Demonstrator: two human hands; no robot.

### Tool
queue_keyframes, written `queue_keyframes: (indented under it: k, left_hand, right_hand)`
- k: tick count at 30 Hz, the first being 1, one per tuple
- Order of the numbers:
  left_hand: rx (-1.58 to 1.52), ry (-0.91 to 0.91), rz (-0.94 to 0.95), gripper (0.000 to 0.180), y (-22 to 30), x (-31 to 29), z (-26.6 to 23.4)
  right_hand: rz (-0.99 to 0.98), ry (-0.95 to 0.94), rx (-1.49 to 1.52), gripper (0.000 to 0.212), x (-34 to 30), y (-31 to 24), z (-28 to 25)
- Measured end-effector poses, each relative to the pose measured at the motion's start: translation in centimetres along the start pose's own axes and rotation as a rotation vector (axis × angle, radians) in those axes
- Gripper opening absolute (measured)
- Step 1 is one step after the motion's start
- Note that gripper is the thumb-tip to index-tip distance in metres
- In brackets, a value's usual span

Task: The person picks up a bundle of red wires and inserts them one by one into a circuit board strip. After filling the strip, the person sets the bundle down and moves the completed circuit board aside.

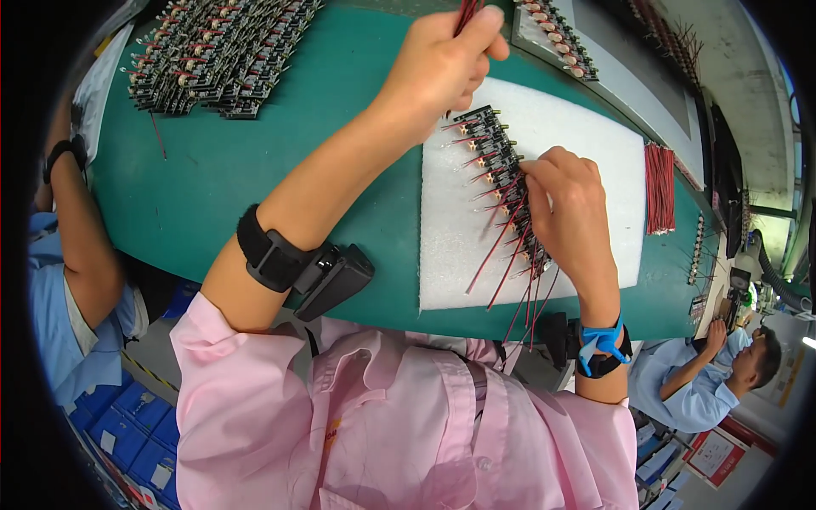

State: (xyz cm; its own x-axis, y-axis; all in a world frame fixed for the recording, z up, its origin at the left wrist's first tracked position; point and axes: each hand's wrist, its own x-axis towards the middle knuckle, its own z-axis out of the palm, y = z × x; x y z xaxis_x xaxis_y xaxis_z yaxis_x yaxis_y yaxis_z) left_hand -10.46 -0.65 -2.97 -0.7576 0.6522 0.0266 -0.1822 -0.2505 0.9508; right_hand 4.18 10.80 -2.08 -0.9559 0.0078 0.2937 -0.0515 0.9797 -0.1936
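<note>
A strip of small black circuit boards (488,153) lies slantwise on a white foam sheet (595,127). Red and dark wires (486,270) trail from its nearer part, some past the foam's near edge. My right hand (568,200) is closed in a pinch at the strip's right edge; what lies between the fingertips is too small to make out. Beyond the strip's far end, my left hand (449,64) is raised, its fingers wrapped round a bundle of thin red and dark wires (467,12).
Stacked circuit board strips (221,55) cover the far left of the green table mat (340,76). A bundle of red wires (660,189) lies right of the foam. Another board strip (557,38) rests by a grey tray's edge (620,89). People sit at left and right.
</note>
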Motion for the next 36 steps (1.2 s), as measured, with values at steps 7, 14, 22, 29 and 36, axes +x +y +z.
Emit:
queue_keyframes:
  k: [7,14,22,29,36]
  left_hand:
    - [-0.541,-0.258,-0.273,0.027,-0.8,0.3,1.2]
    - [-0.363,-0.292,-0.194,0.029,-0.2,0.7,5.1]
    - [-0.024,0.002,-0.079,0.031,-1.0,0.7,3.9]
    - [0.174,-0.277,-0.196,0.020,-0.9,-0.9,3.5]
    - [0.293,-0.268,-0.102,0.015,-1.1,-1.1,2.9]
  right_hand:
    - [0.228,-0.039,0.356,0.007,0.8,1.9,-2.0]
    - [0.443,-0.004,0.982,0.013,3.7,2.0,-0.7]
    - [0.557,-0.007,1.218,0.014,3.3,3.4,-1.4]
    - [0.538,0.146,1.368,0.015,3.7,2.9,-0.3]
    - [0.472,0.166,1.241,0.015,3.0,2.8,0.7]
